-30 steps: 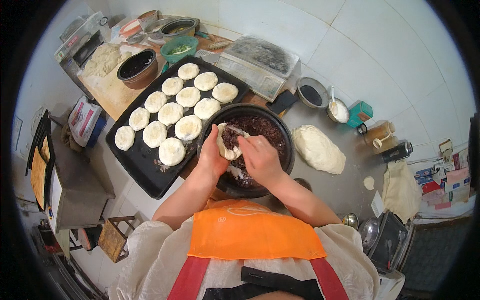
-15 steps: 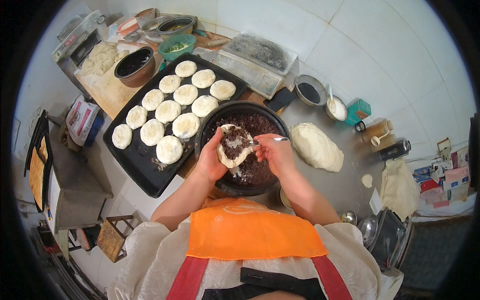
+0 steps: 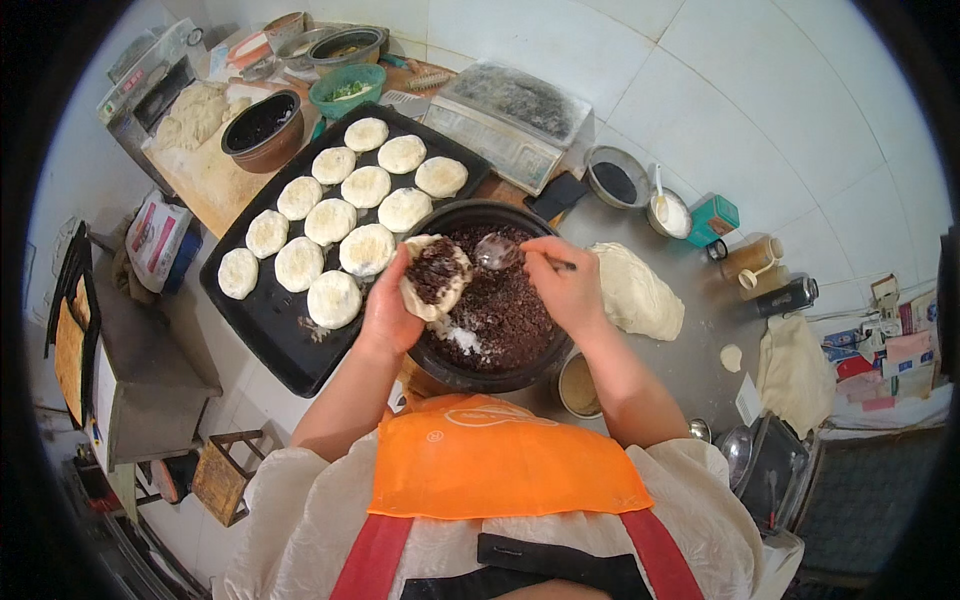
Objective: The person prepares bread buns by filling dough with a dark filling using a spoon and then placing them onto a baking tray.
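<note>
My left hand (image 3: pixel 385 310) cups a round of dough (image 3: pixel 434 275) that carries a heap of dark filling on top. My right hand (image 3: pixel 565 285) grips a metal spoon (image 3: pixel 497 252), its bowl just right of the dough and over the big black bowl (image 3: pixel 455 368) of dark brown filling. Both hands hover above that bowl. Left of it lies a black baking tray (image 3: pixel 270 330) with several flat white dough cakes (image 3: pixel 334 298) in rows.
A lump of raw dough (image 3: pixel 632 292) rests on the counter right of the bowl. Behind are a scale under plastic (image 3: pixel 510 115), small bowls (image 3: pixel 613 178), a green bowl (image 3: pixel 347 90), a brown pot (image 3: pixel 262 125), jars and bottles (image 3: pixel 755 262).
My left hand has lifted the dough round and turned it face up with filling on it. My right hand drew back to the right, and the spoon now shows beside the dough.
</note>
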Available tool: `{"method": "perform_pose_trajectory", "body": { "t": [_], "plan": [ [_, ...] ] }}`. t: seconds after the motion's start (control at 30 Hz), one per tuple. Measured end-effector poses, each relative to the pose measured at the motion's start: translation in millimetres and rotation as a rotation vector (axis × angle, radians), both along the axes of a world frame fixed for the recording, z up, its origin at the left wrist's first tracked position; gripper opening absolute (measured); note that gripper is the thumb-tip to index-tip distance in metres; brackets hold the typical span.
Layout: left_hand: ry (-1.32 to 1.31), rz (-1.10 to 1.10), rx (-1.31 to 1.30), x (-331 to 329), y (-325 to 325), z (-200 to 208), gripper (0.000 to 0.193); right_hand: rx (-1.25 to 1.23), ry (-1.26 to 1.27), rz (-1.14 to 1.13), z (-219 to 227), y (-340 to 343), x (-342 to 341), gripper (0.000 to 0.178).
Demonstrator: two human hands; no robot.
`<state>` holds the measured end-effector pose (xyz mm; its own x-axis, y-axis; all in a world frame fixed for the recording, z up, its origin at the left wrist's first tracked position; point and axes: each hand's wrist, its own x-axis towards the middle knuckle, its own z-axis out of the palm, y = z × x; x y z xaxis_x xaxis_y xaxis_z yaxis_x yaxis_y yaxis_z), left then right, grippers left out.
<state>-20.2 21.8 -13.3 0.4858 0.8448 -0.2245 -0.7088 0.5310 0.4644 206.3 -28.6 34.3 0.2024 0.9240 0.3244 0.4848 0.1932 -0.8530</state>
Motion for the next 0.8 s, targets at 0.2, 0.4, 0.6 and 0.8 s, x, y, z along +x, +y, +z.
{"method": "perform_pose_trajectory", "body": {
  "t": [0.2,0.4,0.6,0.8],
  "plan": [
    [0.115,0.122,-0.015,-23,3,10,0.05,-0.197,-0.057,-0.193,-82,47,1,0.019],
    [0.124,0.168,-0.037,-25,-2,23,0.044,-0.478,0.594,-0.118,-69,51,-25,0.019],
    [0.106,0.141,-0.021,-16,-2,12,0.04,-0.285,0.81,-0.053,-31,23,-10,0.018],
    [0.004,0.028,-0.095,15,-4,15,0.044,0.322,-0.112,0.148,3,-4,-37,0.018]
  ]
}}
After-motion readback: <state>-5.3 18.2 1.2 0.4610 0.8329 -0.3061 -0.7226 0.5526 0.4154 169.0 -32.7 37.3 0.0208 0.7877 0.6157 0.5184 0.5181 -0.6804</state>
